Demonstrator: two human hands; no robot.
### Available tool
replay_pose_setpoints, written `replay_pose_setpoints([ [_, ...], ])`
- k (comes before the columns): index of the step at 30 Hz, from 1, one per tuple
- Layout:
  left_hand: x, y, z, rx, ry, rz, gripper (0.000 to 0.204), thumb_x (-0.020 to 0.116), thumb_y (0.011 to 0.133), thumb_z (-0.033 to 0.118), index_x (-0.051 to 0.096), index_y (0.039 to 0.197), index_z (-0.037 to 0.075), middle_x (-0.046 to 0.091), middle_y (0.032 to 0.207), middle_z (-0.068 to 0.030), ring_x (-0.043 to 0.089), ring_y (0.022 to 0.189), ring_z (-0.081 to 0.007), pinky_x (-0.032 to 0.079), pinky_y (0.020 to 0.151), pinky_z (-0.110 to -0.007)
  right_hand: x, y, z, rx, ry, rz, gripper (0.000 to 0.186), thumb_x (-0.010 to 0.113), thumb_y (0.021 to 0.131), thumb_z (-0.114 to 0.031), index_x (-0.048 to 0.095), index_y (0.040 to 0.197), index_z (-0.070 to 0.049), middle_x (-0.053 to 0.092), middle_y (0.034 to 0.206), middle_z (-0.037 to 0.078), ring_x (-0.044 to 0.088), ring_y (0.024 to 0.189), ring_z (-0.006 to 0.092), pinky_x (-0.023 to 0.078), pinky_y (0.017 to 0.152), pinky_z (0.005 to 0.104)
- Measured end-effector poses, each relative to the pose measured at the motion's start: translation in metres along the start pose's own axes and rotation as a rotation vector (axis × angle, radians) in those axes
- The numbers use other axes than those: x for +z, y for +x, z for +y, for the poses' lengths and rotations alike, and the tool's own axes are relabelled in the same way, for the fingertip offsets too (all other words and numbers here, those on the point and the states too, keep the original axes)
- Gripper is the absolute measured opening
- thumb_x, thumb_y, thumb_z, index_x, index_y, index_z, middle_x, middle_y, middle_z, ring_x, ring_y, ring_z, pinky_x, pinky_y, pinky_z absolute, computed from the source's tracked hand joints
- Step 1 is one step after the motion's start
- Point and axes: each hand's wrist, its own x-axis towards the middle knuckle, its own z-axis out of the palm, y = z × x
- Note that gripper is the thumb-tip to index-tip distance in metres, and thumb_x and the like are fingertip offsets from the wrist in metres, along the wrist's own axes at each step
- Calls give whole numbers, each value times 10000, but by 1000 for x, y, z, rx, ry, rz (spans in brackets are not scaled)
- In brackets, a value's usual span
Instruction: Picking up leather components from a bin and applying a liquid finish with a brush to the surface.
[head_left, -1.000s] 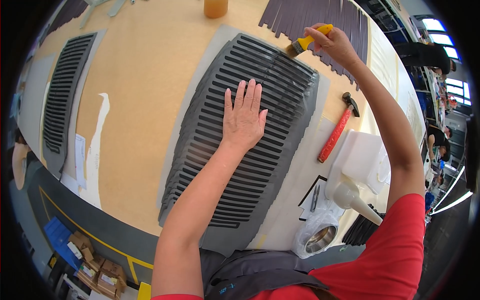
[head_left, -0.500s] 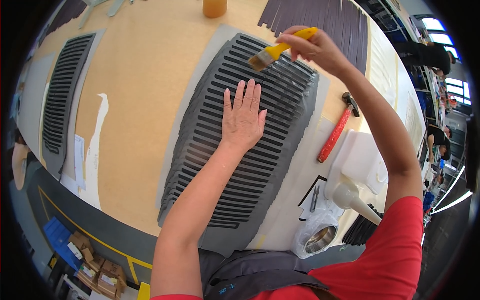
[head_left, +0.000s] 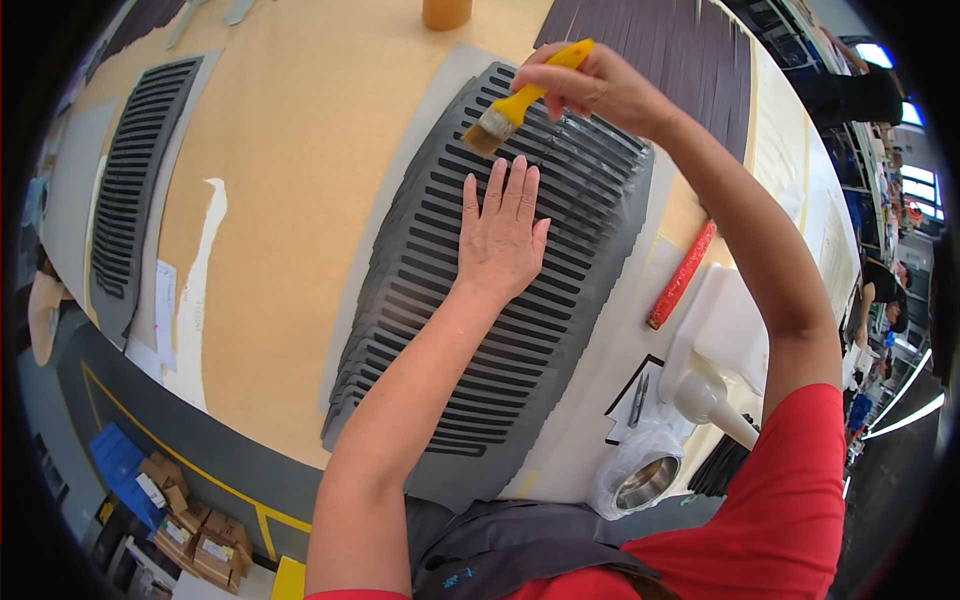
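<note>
My right hand grips a flat paintbrush by its yellow handle, bristles pointing down to the left. The brush is over the upper part of a stack of grey sheets that carry rows of black strips. Whether the bristles touch the top sheet, I cannot tell. My left hand lies flat on the strips just below the brush, fingers stretched out and pointing away from me. Right of the brush, the far right part of the top sheet has a wet-looking, whitish sheen.
A red-handled hammer lies to the right, its head hidden by my arm. Near it are a white jug, a metal bowl in plastic and tweezers. Purple-brown strips, an amber container and another strip stack lie farther off.
The brush has moved left across the strips with my right hand. My left hand stays flat on the stack. The whole view has shifted slightly, and my forearm now covers the hammer head.
</note>
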Motion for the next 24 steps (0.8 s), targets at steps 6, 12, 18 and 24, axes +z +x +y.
replay_pose_setpoints([
  [6, 4, 4, 8, 24, -29, 30, 647, 515, 935, 340, 303, 1471, 45, 276, 1534, -116, 246, 1421, -278, 121, 1163, -511, -23, 26, 40, 49, -122, 267, 326, 556, 973, -391, 706, 1021, -106, 609, 672, -19, 482, 544, 14, 357, 487, 158],
  [12, 1, -1, 0, 2, -6, 15, 649, 518, 932, 337, 303, 1472, 46, 279, 1533, -114, 245, 1421, -279, 116, 1164, -510, -18, 28, 14, 121, -40, 311, 334, 555, 959, -371, 704, 1022, -79, 653, 708, 28, 551, 562, 98, 440, 520, 226],
  [18, 3, 4, 8, 18, -37, 15, 647, 515, 935, 337, 303, 1470, 42, 279, 1533, -113, 239, 1423, -279, 122, 1163, -512, -23, 27, 48, 32, -169, 259, 350, 544, 974, -404, 706, 1014, -96, 604, 678, -21, 516, 584, 23, 399, 527, 173],
  [24, 2, 0, 1, 10, -35, 36, 642, 532, 925, 325, 321, 1458, 37, 288, 1526, -119, 241, 1420, -285, 144, 1158, -518, 6, 13, 1, -112, -7, 215, 309, 587, 960, -356, 698, 1008, -71, 590, 674, -12, 545, 602, 31, 417, 523, 178],
])
